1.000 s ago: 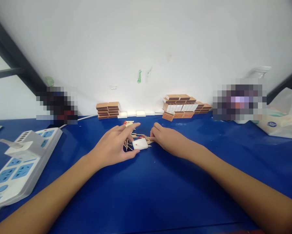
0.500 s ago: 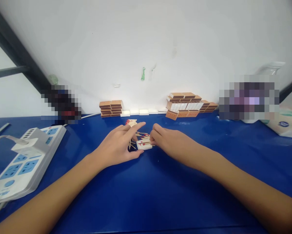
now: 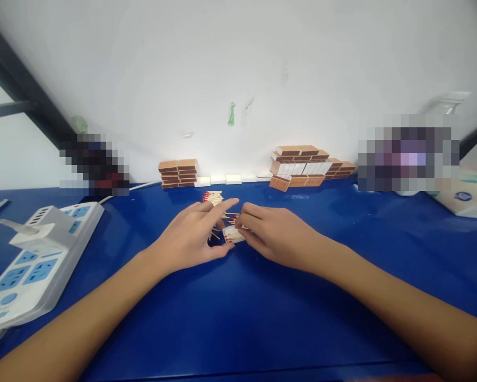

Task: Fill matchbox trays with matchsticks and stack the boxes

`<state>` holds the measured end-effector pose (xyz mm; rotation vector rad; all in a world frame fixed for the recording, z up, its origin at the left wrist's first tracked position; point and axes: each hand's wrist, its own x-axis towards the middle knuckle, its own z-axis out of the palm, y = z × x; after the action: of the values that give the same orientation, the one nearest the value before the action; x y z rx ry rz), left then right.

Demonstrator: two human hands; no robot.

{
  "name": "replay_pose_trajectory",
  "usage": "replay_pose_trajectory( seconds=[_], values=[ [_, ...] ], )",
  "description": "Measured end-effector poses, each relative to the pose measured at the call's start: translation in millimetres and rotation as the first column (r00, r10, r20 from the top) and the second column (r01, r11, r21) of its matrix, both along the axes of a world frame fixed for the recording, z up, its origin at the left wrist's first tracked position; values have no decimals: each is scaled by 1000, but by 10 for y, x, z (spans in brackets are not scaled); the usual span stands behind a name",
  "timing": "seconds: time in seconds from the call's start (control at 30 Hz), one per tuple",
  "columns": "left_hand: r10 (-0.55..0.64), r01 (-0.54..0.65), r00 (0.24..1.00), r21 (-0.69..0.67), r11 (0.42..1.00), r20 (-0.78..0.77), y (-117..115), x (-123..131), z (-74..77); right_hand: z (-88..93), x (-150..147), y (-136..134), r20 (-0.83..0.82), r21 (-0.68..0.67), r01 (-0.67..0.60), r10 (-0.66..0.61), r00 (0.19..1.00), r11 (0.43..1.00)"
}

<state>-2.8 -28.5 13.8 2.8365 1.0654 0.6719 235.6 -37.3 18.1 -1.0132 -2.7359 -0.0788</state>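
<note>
A small white matchbox tray (image 3: 233, 235) with red-tipped matches in it lies on the blue table. My left hand (image 3: 192, 233) is round its left end, thumb at the near edge, bent fingers behind and index finger stretched out above. Over the tray's right end, my right hand (image 3: 268, 228) has its fingers and thumb drawn together; whatever is between the fingertips is hidden. A pile of matches (image 3: 213, 197) lies behind my left hand. Loose matches (image 3: 214, 233) show beneath its fingers, and more red heads (image 3: 232, 217) lie just behind the tray.
Stacked brown matchboxes (image 3: 178, 174) stand against the wall at left, a larger stack (image 3: 300, 167) at right. White trays (image 3: 233, 179) line the wall between them. A power strip (image 3: 43, 265) with a plugged-in charger is at left, a tissue pack (image 3: 473, 196) at far right.
My right hand has moved slightly left over the tray, and the match it pinched no longer shows between its fingers. My left hand keeps its hold. The view has shifted slightly.
</note>
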Motion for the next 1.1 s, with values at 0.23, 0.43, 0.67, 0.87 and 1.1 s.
replay_pose_trajectory(
  seconds=[0.23, 0.43, 0.67, 0.87, 1.1],
  values=[
    [-15, 15, 1000, 10, 1000, 8, -1, 9, 5, -65, 43, 78, -85, -150, -4, -9, 996, 989],
    [-8, 8, 1000, 9, 1000, 6, 0, 10, 5, -57, 11, 68, -138, -182, -9, -17, 990, 983],
    [-19, 20, 999, -24, 1000, 30, -30, 24, 27, 58, 167, 175, -274, -200, -2, -54, 960, 980],
    [-37, 47, 996, -120, 992, 86, -107, 46, 60, 62, 348, 356, -181, -262, 151, -203, 962, 953],
    [-62, 73, 994, -134, 988, 88, -113, 60, 51, -184, 155, 349, -283, -305, 106, -197, 939, 946]
  ],
)
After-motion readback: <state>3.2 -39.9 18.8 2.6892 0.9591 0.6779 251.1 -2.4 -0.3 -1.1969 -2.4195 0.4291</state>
